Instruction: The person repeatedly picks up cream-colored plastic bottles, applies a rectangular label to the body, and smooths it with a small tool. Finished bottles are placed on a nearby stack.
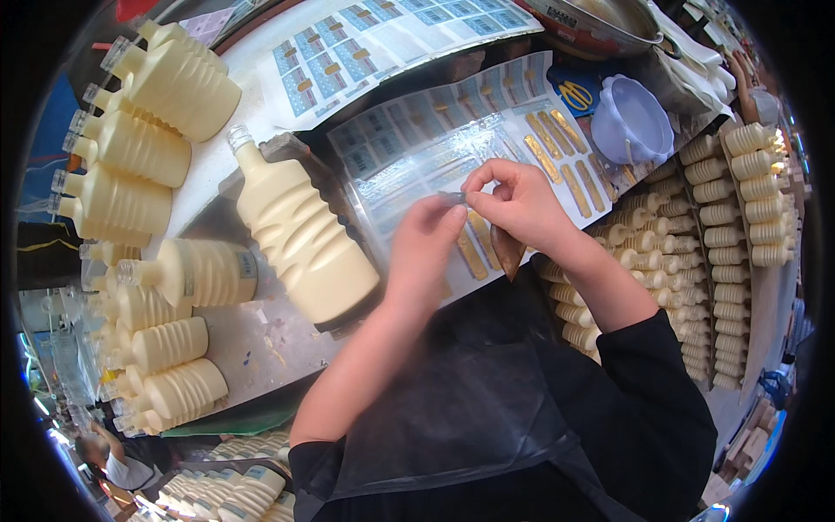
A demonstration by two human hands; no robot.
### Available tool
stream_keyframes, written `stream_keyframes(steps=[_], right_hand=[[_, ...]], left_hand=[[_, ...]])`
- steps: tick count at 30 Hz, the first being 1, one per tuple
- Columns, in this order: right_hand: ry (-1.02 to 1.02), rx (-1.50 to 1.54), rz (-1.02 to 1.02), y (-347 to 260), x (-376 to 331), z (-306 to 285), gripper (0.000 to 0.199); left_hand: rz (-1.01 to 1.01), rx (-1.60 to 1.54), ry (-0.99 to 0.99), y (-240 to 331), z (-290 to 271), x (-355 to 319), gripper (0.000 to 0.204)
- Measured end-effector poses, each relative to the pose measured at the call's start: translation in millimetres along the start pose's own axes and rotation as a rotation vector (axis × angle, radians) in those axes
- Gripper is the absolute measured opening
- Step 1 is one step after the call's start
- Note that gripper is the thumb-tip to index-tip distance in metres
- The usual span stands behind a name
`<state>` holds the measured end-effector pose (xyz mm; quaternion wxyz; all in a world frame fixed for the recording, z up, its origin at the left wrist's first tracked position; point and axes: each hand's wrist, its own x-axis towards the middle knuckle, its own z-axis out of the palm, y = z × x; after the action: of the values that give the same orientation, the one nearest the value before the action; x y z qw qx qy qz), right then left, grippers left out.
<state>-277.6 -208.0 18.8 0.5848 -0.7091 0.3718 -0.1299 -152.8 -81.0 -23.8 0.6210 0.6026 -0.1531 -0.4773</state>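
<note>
Both hands (474, 217) meet over the label sheet (452, 148), whose flat surface leaves open room above it toward the far edge. Just left of them a big cream bottle (300, 239) lies across the bench and blocks that side. Farther left, stacked bottles (143, 148) crowd the bench edge. To the right, a bowl (633, 122) and scissors (574, 94) sit past the sheet, with rows of bottles (696, 252) below. Bare bench (261, 335) shows between the big bottle and the left stack.

A bottle-labelling workshop: stacked cream bottles (148, 148), label sheets (452, 130).
</note>
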Motion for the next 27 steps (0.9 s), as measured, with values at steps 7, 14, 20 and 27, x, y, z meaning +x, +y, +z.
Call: stream_keyframes(steps=[7, 14, 20, 27], right_hand=[[0.013, 0.075, -0.226, -13, -12, 6, 0.022], [-0.149, -0.212, -0.583, -67, -9, 20, 0.015], [-0.243, 0.222, -0.310, -90, 8, 54, 0.013], [-0.245, 0.585, -0.115, -103, 15, 94, 0.021]], left_hand=[[0.568, 0.308, 0.084, 27, -9, -25, 0.013], [0.872, 0.679, 0.137, 62, -38, -42, 0.015], [0.273, 0.004, -0.083, 87, -66, -59, 0.025], [0.113, -0.036, 0.084, 93, -92, -68, 0.012]])
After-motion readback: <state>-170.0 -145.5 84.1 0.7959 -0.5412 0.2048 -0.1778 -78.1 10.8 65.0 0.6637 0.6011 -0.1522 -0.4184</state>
